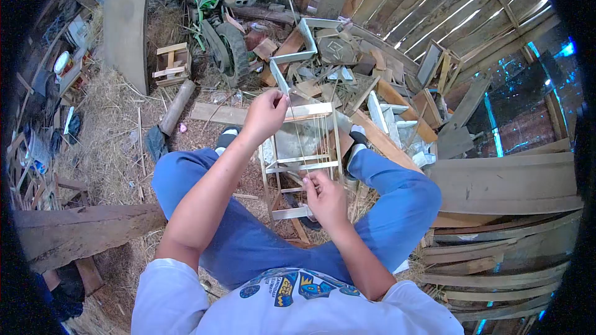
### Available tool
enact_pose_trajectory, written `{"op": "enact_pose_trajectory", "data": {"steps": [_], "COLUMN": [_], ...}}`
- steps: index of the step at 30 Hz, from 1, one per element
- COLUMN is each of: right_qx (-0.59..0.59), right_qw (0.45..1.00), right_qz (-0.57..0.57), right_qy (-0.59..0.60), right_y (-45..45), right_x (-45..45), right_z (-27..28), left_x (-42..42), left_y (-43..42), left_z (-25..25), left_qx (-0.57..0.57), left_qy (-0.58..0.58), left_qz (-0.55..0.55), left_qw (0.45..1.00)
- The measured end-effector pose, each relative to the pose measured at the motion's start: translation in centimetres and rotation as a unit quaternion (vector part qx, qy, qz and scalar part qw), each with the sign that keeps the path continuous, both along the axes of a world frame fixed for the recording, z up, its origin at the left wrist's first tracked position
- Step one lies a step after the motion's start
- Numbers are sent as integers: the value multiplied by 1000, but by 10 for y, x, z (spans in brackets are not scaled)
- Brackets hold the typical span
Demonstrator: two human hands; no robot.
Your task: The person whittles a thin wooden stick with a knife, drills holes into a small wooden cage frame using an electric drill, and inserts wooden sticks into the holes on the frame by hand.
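A small pale wooden frame [302,166] with crossbars and several thin upright sticks stands on the ground between my legs. A thin light strip [298,138], perhaps a wood or bamboo sliver, runs slantwise over the frame between my two hands. My left hand [267,115] is closed in a pinch at its upper end, near the frame's top bar [310,111]. Lower down, my right hand [326,198] pinches the other end with thumb and fingers, just below the middle crossbar [302,166]. The strip's exact ends are hidden by my fingers.
Scrap wood [338,49] is heaped beyond the frame, with a wheel [233,53] beside it. A small wooden crate [172,65] stands to the left on straw. A thick beam [90,229] lies at left, and stacked boards [503,186] at right. Plank walls [428,0] rise behind.
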State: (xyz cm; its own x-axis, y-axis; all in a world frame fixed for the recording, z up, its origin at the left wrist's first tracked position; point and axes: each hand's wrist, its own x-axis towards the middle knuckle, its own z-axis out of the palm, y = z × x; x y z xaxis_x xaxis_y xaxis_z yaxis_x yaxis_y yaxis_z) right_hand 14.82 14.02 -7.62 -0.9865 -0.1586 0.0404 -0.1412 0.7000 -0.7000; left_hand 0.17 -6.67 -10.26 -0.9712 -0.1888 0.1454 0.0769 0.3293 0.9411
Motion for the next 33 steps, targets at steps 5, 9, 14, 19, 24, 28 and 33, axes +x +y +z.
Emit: {"op": "enact_pose_trajectory", "data": {"steps": [5,9,14,19,24,28,33], "right_qx": [35,22,-76,-183,-189,-206,-221], "right_qw": [999,999,997,969,964,958,955], "right_qz": [12,14,-28,-129,-167,-175,-162], "right_qy": [37,41,3,-104,-88,-94,-116], "right_y": [-3,-2,15,45,72,76,72], "right_x": [3,4,-3,-27,-39,-38,-35], "right_z": [-3,-8,-18,3,2,-11,-13], "left_x": [11,11,0,14,46,51,46], "left_y": [11,14,5,17,60,81,85], "left_z": [12,8,2,7,6,-8,-18], "left_qx": [-107,-158,-93,-41,-263,-351,-374], "left_qy": [37,96,75,39,228,223,206], "left_qz": [50,68,115,40,-145,-187,-249], "left_qw": [992,980,986,998,926,890,869]}}
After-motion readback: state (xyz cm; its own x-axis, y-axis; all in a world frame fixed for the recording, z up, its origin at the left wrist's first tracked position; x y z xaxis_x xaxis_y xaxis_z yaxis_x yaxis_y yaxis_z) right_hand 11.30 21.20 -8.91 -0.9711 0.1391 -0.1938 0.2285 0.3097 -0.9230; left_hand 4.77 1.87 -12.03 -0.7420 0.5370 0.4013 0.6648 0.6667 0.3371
